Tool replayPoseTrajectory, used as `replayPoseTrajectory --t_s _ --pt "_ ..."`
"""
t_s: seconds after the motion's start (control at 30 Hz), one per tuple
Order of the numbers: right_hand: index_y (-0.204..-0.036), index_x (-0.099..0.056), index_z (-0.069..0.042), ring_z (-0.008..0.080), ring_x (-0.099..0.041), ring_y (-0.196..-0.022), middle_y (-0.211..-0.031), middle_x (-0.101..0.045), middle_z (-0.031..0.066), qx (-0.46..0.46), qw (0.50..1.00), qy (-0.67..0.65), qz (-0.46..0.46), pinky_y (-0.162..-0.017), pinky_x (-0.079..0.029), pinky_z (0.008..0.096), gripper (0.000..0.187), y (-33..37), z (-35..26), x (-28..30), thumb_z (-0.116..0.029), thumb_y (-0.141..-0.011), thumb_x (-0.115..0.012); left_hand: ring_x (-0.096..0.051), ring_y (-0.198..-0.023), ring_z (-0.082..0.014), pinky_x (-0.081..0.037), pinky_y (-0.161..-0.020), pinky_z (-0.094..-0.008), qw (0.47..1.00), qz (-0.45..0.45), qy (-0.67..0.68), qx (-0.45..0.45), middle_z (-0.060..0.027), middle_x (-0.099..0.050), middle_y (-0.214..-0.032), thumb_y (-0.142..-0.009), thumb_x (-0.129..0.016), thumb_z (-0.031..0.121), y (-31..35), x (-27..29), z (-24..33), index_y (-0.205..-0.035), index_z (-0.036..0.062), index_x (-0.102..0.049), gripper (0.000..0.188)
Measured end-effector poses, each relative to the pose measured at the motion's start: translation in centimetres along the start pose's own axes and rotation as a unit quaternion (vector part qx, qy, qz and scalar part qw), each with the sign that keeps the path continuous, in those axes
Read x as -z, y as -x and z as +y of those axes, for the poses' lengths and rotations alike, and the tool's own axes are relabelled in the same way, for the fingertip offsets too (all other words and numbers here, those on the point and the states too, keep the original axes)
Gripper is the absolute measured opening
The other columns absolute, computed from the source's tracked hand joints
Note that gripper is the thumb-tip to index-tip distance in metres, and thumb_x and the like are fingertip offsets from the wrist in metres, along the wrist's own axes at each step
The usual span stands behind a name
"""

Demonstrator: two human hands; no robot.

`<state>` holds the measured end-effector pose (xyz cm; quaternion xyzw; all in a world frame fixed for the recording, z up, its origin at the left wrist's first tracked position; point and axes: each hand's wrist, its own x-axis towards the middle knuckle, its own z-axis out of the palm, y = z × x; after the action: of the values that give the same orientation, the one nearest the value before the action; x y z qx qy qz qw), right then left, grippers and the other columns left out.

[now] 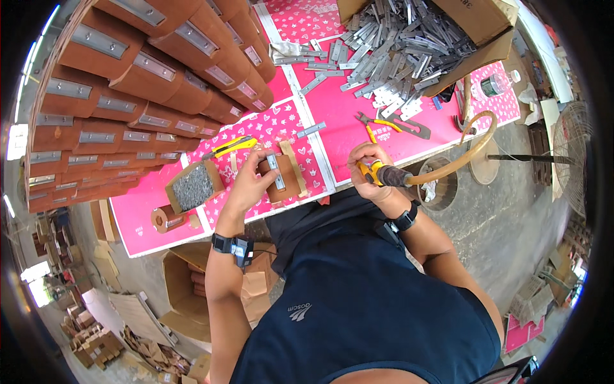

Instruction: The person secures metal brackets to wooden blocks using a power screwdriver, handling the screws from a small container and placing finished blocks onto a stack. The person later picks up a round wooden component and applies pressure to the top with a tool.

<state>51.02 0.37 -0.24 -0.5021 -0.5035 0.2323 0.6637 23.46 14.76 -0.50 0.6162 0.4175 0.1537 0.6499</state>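
Note:
On the pink table lies a reddish-brown piece [293,181] with a small silver metal plate [276,171] across it. My left hand [252,179] grips the plate from its left side, thumb and fingers closed around it. To the right, at the table's front edge, my right hand [369,169] is wrapped around a yellow and black power screwdriver [384,174]. From that tool's dark end a tan hose [460,163] curves away to the right. Whether a screw sits at its tip cannot be seen. Another metal plate [311,130] lies loose beyond my hands.
Tall rows of brown pieces with metal plates [134,102] rise at the left. A small box of screws [193,187] and a yellow cutter knife [235,146] lie near my left hand. Pliers [377,123] and a cardboard box spilling plates [476,25] are further right. A fan [571,160] stands beyond.

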Motion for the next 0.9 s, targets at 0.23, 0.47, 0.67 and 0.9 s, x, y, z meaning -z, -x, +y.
replayPoseTrajectory --t_s 0.23,0.47,0.67,0.9 --pt "-0.096 -0.058 -0.003 0.0172 -0.066 -0.074 -0.086 -0.066 0.0098 -0.013 1.0 -0.014 0.0 -0.07 -0.052 0.0274 0.027 -0.1 0.1 0.1 0.014 -0.076 -0.065 -0.052 -0.133 -0.0313 -0.043 -0.111 -0.04 0.983 0.039 -0.172 -0.044 -0.0198 -0.052 -0.141 -0.08 -0.084 0.015 2.4 -1.1 1.8 -0.145 0.0048 -0.042 0.078" --pt "-0.096 -0.058 -0.003 0.0186 -0.067 -0.076 -0.086 -0.066 0.0102 -0.009 1.0 -0.003 -0.011 -0.072 -0.053 0.0288 0.028 -0.3 0.0 0.2 0.014 -0.075 -0.065 -0.032 -0.148 -0.0422 -0.031 -0.122 -0.0466 0.954 0.008 -0.294 -0.062 -0.0262 -0.032 -0.158 -0.057 -0.096 0.026 3.2 -2.1 4.4 -0.151 0.0075 -0.034 0.115" --pt "-0.098 -0.057 -0.003 0.0194 -0.066 -0.078 -0.089 -0.065 0.0112 0.005 0.999 0.008 -0.035 -0.073 -0.053 0.0296 0.031 -0.2 0.6 -0.4 0.016 -0.075 -0.063 -0.047 -0.139 -0.0382 -0.04 -0.114 -0.0464 0.933 0.115 -0.256 -0.226 -0.0199 -0.052 -0.144 -0.071 -0.089 0.019 5.7 -2.0 7.3 -0.138 0.0057 -0.053 0.077" --pt "-0.108 -0.049 -0.003 0.019 -0.06 -0.08 -0.095 -0.058 0.0137 -0.024 0.997 -0.073 -0.026 -0.075 -0.054 0.0319 0.032 1.1 1.9 0.5 0.016 -0.082 -0.054 -0.069 -0.099 -0.0301 -0.053 -0.088 -0.0498 0.827 -0.177 0.208 -0.492 -0.0106 -0.075 -0.103 -0.106 -0.052 0.011 12.8 -4.1 19.3 -0.114 0.023 -0.067 0.021"
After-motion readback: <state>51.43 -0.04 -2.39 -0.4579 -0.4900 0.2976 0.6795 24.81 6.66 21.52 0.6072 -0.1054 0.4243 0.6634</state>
